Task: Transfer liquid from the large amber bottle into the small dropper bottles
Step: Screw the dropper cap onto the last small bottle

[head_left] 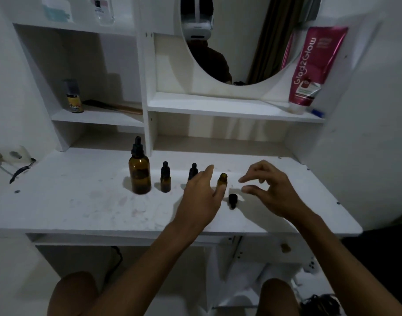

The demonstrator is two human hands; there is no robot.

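Matte white desktop [81, 208], scuffed and smudged, carries an upright row, from the left: large amber bottle [139, 176], round-shouldered glass with black bulb dropper; first small dropper bottle [165, 182], capped; second small dropper bottle [192, 171], capped, partly hidden by the left hand [200, 199]; open small bottle [222, 180], bare-necked, with a black dropper cap [232, 200] lying just in front of it. The left hand is spread wide and empty, its thumb overlapping the open bottle's base, contact uncertain. The right hand [269, 190] hovers to the right, fingers loosely curled, holding nothing; a glossy pink tube [309, 65] and a cylindrical spray can [73, 96] stand on the shelves.
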